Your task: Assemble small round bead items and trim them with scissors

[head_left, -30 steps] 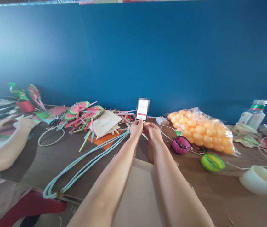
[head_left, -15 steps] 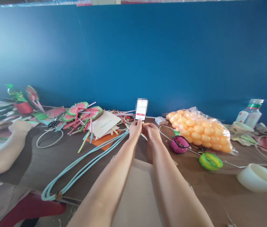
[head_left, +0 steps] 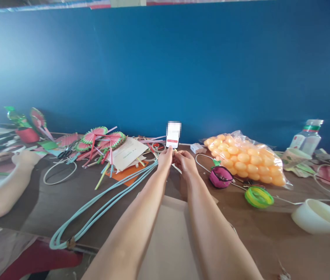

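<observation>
Both my arms reach forward over the brown table, and my hands meet at the fingertips. My left hand [head_left: 165, 157] is closed, its thumb up against the lower edge of a phone [head_left: 172, 140] with a lit white screen. Close beside it my right hand [head_left: 186, 161] is closed too, fingers pinched together. A tiny yellowish bit [head_left: 175, 150] shows between the two hands, too small to name. The phone stands upright near the blue wall; whether it leans there or touches my thumb I cannot tell.
Left lie pale-blue tubes [head_left: 103, 204], papers [head_left: 128, 153] and red-green paper fans [head_left: 111, 140]. Right are a bag of orange balls [head_left: 245, 159], a purple pouch [head_left: 220, 177], a green-yellow coil [head_left: 258, 197] and a white bowl [head_left: 313, 223]. Another person's arm [head_left: 13, 186] rests far left.
The whole view has shifted slightly, so things appear a little further left. My hands stay together in front of the phone, with their fingers still closed.
</observation>
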`<state>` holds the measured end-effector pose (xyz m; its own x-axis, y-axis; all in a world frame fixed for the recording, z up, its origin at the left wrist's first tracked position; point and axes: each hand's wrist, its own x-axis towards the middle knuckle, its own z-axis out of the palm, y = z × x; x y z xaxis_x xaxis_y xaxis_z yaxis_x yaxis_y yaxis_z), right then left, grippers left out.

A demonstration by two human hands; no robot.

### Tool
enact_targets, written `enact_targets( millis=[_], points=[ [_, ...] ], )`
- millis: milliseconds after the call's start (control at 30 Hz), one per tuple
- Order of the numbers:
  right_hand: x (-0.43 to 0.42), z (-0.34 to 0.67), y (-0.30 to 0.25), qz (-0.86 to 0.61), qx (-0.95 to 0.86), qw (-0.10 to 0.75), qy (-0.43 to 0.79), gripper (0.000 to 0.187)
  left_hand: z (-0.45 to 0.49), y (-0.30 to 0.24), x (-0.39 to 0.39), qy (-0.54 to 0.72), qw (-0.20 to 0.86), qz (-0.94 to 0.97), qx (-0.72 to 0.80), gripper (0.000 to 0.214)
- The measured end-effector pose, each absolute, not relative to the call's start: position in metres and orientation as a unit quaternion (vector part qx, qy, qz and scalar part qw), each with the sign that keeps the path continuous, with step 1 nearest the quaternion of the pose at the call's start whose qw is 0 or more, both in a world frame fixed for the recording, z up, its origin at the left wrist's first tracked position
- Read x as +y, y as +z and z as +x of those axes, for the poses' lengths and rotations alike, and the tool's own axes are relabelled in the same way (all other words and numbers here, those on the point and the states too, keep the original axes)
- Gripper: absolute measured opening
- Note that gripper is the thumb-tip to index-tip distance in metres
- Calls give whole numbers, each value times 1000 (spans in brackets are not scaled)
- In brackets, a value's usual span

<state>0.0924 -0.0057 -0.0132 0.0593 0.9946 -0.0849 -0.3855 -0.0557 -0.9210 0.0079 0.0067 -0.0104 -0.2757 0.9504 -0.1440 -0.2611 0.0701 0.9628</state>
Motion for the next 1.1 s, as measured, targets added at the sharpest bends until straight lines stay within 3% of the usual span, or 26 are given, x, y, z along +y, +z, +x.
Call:
enact_targets(
  millis=[633,767,833,933,1033,1100],
  points=[
    [-4,89,-16,-498,-388,557,539,38,7,-13,6,576,468,345,574,30],
    [-6,91,-15,-557,-440,539,453,30,7,-15,11,620,495,305,527,27],
    [-9,93,-12,-625,-496,488,353,27,5,-15,14,646,503,257,513,24],
    [-17,93,-8,-712,-579,333,219,30,-2,-13,17,673,519,163,502,21],
    [-22,90,-9,-739,-620,191,183,42,-7,-11,18,690,533,95,481,18],
    [-21,89,-13,-740,-630,152,183,41,-8,-10,17,694,539,68,473,17]
  ],
)
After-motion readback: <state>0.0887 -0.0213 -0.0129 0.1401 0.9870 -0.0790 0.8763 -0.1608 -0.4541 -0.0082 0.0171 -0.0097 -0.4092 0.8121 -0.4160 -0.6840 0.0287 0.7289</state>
